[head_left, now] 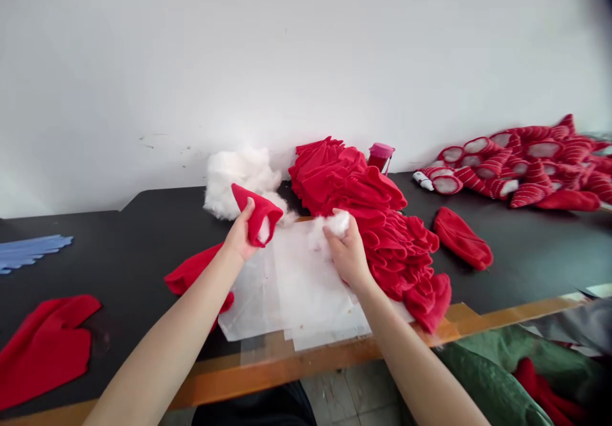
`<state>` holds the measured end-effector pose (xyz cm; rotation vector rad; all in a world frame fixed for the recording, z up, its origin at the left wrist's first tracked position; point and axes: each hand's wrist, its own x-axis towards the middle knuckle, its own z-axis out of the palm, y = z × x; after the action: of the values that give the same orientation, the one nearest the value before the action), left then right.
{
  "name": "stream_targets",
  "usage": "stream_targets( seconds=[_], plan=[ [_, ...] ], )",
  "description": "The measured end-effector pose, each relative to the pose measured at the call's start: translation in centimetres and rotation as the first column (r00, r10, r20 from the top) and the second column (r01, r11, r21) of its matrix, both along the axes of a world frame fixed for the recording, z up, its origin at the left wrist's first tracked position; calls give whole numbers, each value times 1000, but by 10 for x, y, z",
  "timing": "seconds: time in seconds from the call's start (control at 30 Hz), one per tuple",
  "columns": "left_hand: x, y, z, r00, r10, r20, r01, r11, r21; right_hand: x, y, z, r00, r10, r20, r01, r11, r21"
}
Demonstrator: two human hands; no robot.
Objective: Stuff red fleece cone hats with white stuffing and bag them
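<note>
Above thin white sheets [306, 292], the left hand [241, 233] pinches a pointed red fabric pouch [258, 212], while the right hand [349, 252] grips fluffy white fibre [339, 223] whose loose wisps could shed under a slack grip.

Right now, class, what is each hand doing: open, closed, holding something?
Left hand: closed on a red fabric cone with white stuffing inside.
Right hand: closed on a tuft of white fluff.
</note>
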<state>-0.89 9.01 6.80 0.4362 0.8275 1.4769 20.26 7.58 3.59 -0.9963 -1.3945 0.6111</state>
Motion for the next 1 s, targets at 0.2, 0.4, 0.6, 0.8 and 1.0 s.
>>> stream_targets(
  seconds=[0.2,0.4,0.6,0.8,1.0],
  plan=[
    [18,-41,-13,962,-54,267,85,991,-106,-55,-51,-19,984,-146,-98,167,953,254],
    [11,-67,-24,920,-244,308,283,955,-87,-81,-72,-37,848,150,508,-382,837,392],
    [2,-72,-33,945,-222,241,254,961,-112,-77,-70,-48,796,45,604,-349,849,397],
    [7,-73,-33,945,-266,188,296,943,-154,-80,-55,-38,915,-135,381,43,969,242],
    [7,-68,-53,965,-261,-5,261,965,-24,-74,-40,-34,981,79,177,-41,978,-204]
  ],
)
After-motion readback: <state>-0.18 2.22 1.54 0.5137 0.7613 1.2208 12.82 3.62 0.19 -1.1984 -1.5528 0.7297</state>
